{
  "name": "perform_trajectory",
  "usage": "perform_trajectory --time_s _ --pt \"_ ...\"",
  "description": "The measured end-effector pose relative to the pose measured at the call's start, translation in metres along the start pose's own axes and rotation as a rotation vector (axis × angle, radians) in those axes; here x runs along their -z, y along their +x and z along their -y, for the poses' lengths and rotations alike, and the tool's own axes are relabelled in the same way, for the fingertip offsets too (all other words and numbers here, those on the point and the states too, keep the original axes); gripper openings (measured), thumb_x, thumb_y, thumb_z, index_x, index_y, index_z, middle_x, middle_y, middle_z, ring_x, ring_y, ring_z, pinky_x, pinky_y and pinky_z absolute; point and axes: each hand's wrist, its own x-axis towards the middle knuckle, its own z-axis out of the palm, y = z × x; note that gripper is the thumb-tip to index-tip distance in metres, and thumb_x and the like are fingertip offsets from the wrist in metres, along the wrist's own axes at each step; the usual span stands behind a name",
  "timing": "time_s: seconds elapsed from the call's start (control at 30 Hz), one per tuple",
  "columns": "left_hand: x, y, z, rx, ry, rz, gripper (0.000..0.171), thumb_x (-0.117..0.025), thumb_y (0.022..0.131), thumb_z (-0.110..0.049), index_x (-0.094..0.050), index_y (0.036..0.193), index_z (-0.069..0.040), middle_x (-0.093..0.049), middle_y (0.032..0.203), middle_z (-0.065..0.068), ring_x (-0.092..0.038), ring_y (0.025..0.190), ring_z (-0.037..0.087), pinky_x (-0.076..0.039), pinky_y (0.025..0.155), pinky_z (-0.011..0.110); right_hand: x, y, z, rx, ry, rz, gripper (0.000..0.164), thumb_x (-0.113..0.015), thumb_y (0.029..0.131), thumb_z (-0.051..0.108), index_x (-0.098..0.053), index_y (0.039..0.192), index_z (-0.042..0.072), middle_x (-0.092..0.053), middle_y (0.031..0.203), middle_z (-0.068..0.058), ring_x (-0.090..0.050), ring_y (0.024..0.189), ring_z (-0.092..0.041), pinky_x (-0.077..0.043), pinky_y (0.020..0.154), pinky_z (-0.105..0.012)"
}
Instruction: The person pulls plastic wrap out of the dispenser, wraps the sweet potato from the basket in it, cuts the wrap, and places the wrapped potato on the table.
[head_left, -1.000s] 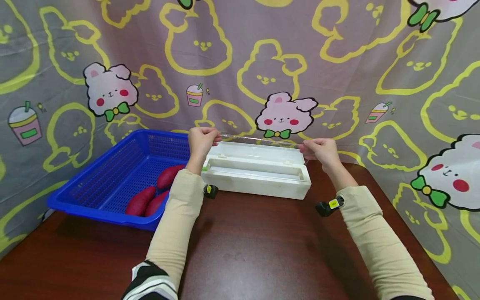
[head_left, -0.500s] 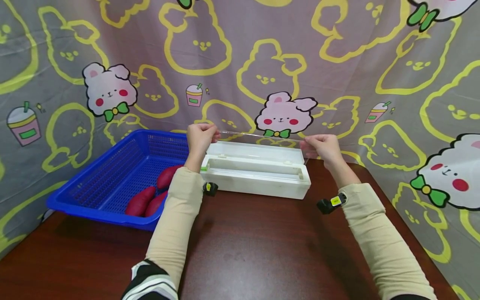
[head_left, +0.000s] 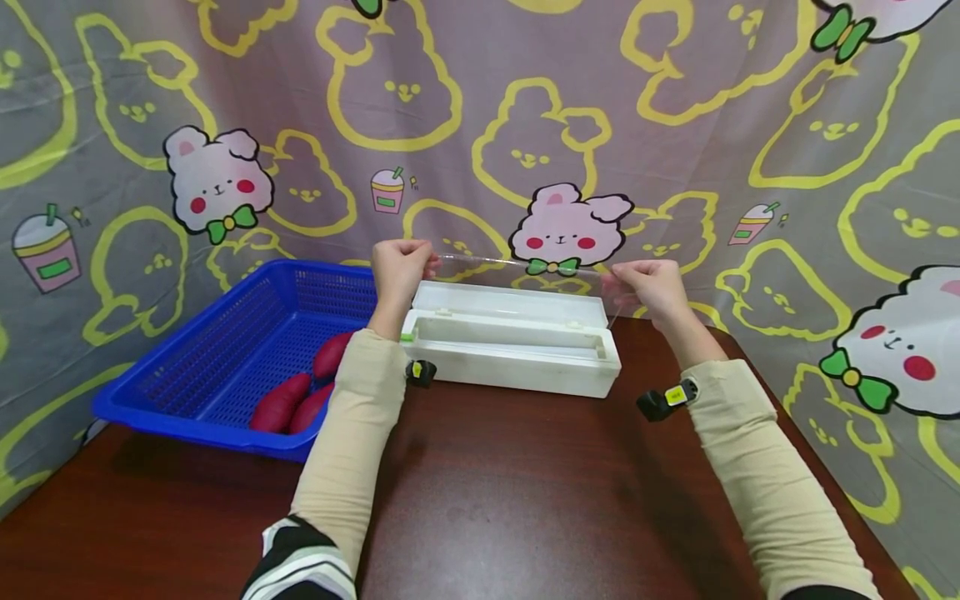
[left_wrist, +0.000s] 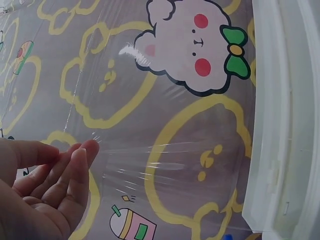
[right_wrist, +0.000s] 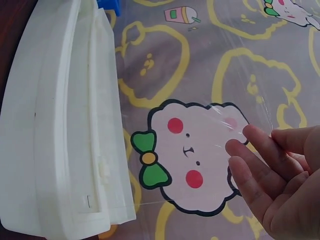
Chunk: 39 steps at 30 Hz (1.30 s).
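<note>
A clear sheet of plastic wrap (head_left: 487, 263) is stretched between both hands above a white wrap dispenser box (head_left: 517, 367), whose lid (head_left: 510, 305) is tipped back. My left hand (head_left: 399, 271) pinches one upper corner of the film between thumb and fingers. At the other corner, my right hand (head_left: 654, 287) pinches it likewise. In the left wrist view, creases in the film (left_wrist: 165, 150) fan out from the left fingertips. The right wrist view has the film's thin lower edge running toward the dispenser (right_wrist: 65, 125). Inside the box a pale roll lies partly hidden.
On the left stands a blue plastic basket (head_left: 195, 429) holding several red sweet potatoes (head_left: 281, 402), partly behind the left forearm. Brown tabletop (head_left: 495, 500) spreads in front of the box. A patterned curtain (head_left: 465, 108) hangs close behind.
Both hands have risen slightly, the right one also shifting a little rightward. More of the clear film now shows between them above the box. Basket and dispenser have not moved.
</note>
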Motion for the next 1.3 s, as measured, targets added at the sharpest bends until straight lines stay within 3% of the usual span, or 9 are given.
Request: perform_trajectory --time_s 0.23,0.53,1.03,1.2,1.3 --pt "-0.001 0.000 -0.008 0.014 -0.045 -0.010 0.017 -0.057 0.083 -0.001 -0.065 0.092 0.011 -0.065 0.071 0.015 -0.060 0.051 0.010 -0.048 0.047 0.021 0.003 -0.001 0.009 0.007 0.057 0.035 0.034 -0.055 0.089 0.012 -0.054 0.105 -0.018 -0.066 0.067 0.007 -0.064 0.065 -0.009 -0.052 0.057 -0.027" --pt "-0.002 0.000 -0.015 -0.013 -0.067 -0.031 0.016 -0.057 0.082 0.001 -0.064 0.091 0.012 -0.064 0.067 0.013 -0.060 0.050 0.010 -0.049 0.048 0.021 0.005 0.001 0.016 -0.009 0.059 0.035 0.030 -0.055 0.089 0.011 -0.058 0.106 -0.013 -0.066 0.066 0.007 -0.064 0.066 -0.008 -0.051 0.056 -0.025" --pt "-0.004 0.004 -0.027 -0.025 -0.098 -0.021 0.017 -0.056 0.081 0.002 -0.064 0.092 0.012 -0.063 0.066 0.011 -0.060 0.050 0.009 -0.049 0.048 0.020 0.011 0.004 0.030 0.011 0.000 0.024 0.038 -0.054 0.089 0.016 -0.053 0.111 -0.016 -0.066 0.067 0.010 -0.064 0.068 -0.006 -0.052 0.061 -0.027" --pt "-0.005 0.006 -0.033 -0.038 -0.114 -0.005 0.016 -0.057 0.082 0.002 -0.064 0.091 0.013 -0.063 0.066 0.011 -0.060 0.051 0.010 -0.049 0.049 0.021 0.015 0.008 0.034 0.029 0.057 0.040 0.016 -0.055 0.089 0.013 -0.067 0.088 0.003 -0.066 0.066 0.006 -0.065 0.065 -0.011 -0.052 0.058 -0.027" --pt "-0.005 0.006 -0.036 -0.058 -0.107 0.001 0.016 -0.057 0.082 0.002 -0.064 0.090 0.013 -0.063 0.065 0.011 -0.060 0.051 0.010 -0.048 0.047 0.019 0.017 0.010 0.036 0.037 0.081 0.052 0.019 -0.055 0.088 0.011 -0.066 0.073 0.015 -0.067 0.066 0.003 -0.065 0.064 -0.013 -0.052 0.057 -0.028"
